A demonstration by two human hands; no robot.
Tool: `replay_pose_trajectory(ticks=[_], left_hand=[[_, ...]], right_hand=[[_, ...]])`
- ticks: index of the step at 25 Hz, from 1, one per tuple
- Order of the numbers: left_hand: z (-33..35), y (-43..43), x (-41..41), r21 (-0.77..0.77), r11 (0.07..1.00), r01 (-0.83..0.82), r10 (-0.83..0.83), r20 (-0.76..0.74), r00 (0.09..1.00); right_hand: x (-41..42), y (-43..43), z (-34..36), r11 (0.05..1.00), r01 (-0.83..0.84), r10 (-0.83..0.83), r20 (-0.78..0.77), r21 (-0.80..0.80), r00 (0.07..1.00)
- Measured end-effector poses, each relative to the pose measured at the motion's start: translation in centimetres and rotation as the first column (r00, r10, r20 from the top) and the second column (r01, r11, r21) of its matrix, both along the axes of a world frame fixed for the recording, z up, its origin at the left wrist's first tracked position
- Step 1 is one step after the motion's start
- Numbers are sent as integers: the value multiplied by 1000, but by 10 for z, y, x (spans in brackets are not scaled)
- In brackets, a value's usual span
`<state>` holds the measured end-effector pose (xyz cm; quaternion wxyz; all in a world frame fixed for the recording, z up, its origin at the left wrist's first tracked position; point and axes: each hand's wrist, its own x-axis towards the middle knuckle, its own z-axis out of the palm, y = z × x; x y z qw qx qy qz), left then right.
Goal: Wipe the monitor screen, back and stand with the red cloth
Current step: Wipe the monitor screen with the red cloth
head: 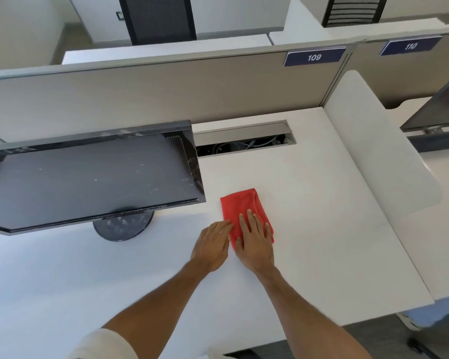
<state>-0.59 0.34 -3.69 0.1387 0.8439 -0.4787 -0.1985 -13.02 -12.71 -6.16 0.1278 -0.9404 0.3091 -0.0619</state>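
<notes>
A white desk (322, 190) is occupied at left by a black flat-panel monitor (88, 174) on a round black base (122, 226). Beside it, a folded red cloth (241, 203) is pressed flat by the right hand (255, 242), fingers straight and spread; its left edge is touched by the left hand (213, 244), fingers straight.

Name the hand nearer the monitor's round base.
Left. The left hand sits between the round base and the red cloth, touching its edge; the right hand lies flat on the cloth.

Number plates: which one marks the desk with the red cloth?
The 109 plate, on the partition behind the red cloth; the 110 plate hangs beyond the white side divider.
</notes>
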Motion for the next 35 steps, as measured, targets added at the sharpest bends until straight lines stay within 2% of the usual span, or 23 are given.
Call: replay_pose_trajectory(ticks=[5, 7, 10, 14, 18, 24, 28, 35], left_hand=[[13, -1, -1, -95, 991, -92, 98, 67, 993], [15, -3, 3, -77, 994, -71, 73, 20, 997], [16, -2, 2, 50, 999, -6, 9, -56, 998], [14, -2, 4, 92, 996, 1, 10, -114, 993], [15, 3, 8, 100, 995, 24, -4, -189, 982], [19, 34, -1, 151, 980, 133, -104, -189, 976], [22, 70, 1, 184, 956, 227, -200, -152, 968], [47, 152, 18, 111, 940, 324, -313, -103, 944]], right_hand=[[3, 8, 17, 998, 55, -52, 142, -19, 989], [9, 12, 12, 999, 44, -45, 108, 19, 993], [17, 22, -6, 996, 37, -37, -2, 85, 999], [19, 26, -17, 998, 35, -31, -91, 43, 995], [9, 23, -24, 1000, -2, 2, -27, -8, 1000], [-8, 39, -16, 998, -15, 10, 86, 63, 996], [-17, 71, -4, 985, 55, -56, -2, 164, 998], [-18, 172, 26, 981, 157, -146, -106, 109, 984]])
